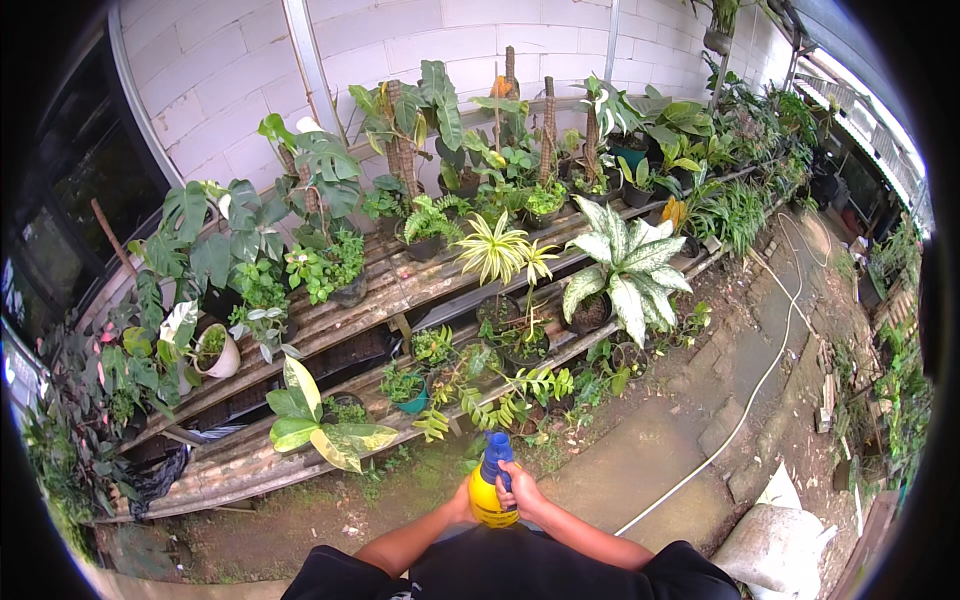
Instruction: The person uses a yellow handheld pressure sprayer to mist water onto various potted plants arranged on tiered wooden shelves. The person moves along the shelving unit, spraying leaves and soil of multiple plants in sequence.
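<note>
I hold a yellow spray bottle [487, 500] with a blue pump head upright in front of my chest. My left hand [461, 503] cups the left side of the yellow body. My right hand [522, 488] wraps the blue top and upper body from the right. The nozzle points toward the stepped wooden plant shelves [385, 290]. Nearest in front of the bottle are small green potted plants [500, 405] on the lowest shelf and a yellow-green variegated plant [320, 425] to the left.
Many potted plants fill the tiered shelves against a white block wall [230, 70]. A big white-variegated plant [625, 270] stands right of centre. A white hose [760, 375] runs across the dirt and concrete path. White sacks [775, 545] lie at the lower right.
</note>
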`<state>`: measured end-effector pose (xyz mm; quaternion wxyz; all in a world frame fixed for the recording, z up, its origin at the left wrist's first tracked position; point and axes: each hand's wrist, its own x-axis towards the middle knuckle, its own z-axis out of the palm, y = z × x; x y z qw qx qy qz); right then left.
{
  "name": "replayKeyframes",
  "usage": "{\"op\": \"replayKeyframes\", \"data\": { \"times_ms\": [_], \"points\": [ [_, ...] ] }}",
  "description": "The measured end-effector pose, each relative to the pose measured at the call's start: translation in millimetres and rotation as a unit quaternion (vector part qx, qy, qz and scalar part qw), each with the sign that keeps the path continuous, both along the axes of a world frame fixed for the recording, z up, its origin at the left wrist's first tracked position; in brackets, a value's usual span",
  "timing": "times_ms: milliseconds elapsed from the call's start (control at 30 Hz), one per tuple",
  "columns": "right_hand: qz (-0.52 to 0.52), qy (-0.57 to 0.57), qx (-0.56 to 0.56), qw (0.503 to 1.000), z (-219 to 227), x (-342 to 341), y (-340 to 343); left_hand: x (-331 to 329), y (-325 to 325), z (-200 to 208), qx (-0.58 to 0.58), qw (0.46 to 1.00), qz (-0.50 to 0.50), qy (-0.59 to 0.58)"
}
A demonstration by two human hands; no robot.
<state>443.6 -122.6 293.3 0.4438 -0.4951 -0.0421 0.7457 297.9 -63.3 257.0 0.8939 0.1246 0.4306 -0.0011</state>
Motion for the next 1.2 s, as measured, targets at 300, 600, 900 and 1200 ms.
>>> {"op": "replayKeyframes", "data": {
  "times_ms": [300, 600, 900, 1200],
  "points": [
    [-0.030, -0.067, -0.038, 0.997, 7.1, -9.4, 2.9, 0.5, 6.7, -90.0, -0.028, 0.993, -0.011, -0.117],
    [0.000, -0.110, 0.000, 0.994, 0.7, -57.5, 32.9, -62.1, 42.4, -166.2, 0.438, 0.890, 0.054, 0.116],
    [0.026, -0.102, 0.013, 0.994, -10.9, -82.9, 54.9, -55.2, 101.3, 83.5, 0.750, 0.651, 0.119, -0.020],
    [0.041, -0.137, 0.009, 0.990, -25.8, -79.1, 35.5, -10.9, 95.2, 40.2, 0.510, 0.850, 0.114, -0.068]
  ]
}}
